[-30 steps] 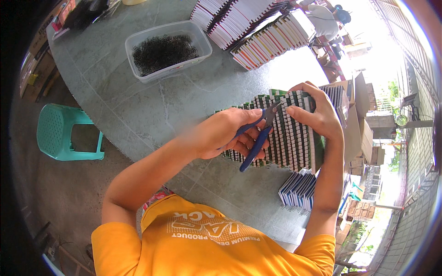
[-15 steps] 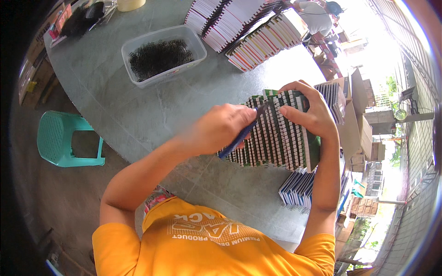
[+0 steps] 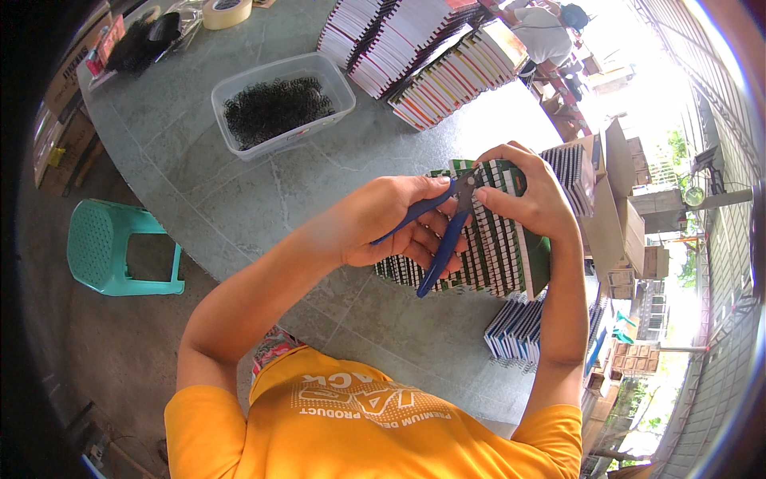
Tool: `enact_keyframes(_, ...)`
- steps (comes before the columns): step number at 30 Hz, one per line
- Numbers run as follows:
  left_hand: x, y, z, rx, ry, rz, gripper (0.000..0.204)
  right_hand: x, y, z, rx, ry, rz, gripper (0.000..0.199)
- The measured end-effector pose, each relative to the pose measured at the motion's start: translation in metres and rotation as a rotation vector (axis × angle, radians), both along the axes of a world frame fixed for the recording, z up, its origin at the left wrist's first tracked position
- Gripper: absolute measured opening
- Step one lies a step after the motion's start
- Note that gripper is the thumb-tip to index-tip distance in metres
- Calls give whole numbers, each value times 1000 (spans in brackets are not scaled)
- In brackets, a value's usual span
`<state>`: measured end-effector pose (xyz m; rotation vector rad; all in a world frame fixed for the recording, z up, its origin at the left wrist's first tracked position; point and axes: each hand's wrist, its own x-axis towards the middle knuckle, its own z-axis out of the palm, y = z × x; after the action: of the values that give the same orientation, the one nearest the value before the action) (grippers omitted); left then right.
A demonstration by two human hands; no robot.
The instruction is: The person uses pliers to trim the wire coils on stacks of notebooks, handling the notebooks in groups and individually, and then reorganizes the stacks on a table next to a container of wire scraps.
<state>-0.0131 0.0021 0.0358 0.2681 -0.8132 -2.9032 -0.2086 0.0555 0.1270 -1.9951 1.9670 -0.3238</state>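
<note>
My left hand [image 3: 383, 219] holds a pair of wire cutters [image 3: 441, 254] with blue handles, its fingers around them and the handles spread apart. The dark jaws point up and right, over the edge of a stack of green-covered notebooks [image 3: 503, 251]. Rows of punched holes line the facing side of that stack. Round its far right end curls my right hand [image 3: 531, 188], with the thumb on the hole-lined side near the cutter jaws. Part of the stack lies hidden behind my left hand and the cutters.
On the grey table [image 3: 239, 207] stands a clear plastic tub [image 3: 345, 100] of black wire coils. Bound notebooks [image 3: 455, 72] are piled at the back, others [image 3: 515, 323] near my right forearm. A tape roll [image 3: 226, 12] sits far left. A teal stool [image 3: 100, 247] and cardboard boxes [image 3: 610, 215] flank the table.
The cutters' handles have gone from close together to spread apart, and my left hand has turned so its fingers show beneath. My right hand stays on the notebook stack.
</note>
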Motion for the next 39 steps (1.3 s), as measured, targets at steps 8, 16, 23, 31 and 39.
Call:
enact_keyframes(8, 4, 4, 0, 5, -11, 44, 44, -1, 0, -1, 8, 14, -12, 47)
enact_keyframes(16, -6, 15, -8, -1096, -314, 492, 36, -1, -2, -5, -51, 69, 2, 46)
enact_keyframes(23, 12, 3, 16, -354, -111, 145, 42, 1, 0, -1, -15, 60, -30, 46)
enact_keyframes(31, 1, -2, 10, -205, -102, 55, 39, 3, 1, -2, -32, 81, -12, 45)
enact_keyframes(39, 1, 10, -3, -1048, -286, 296, 27, 0, 3, -3, 57, 112, -37, 58)
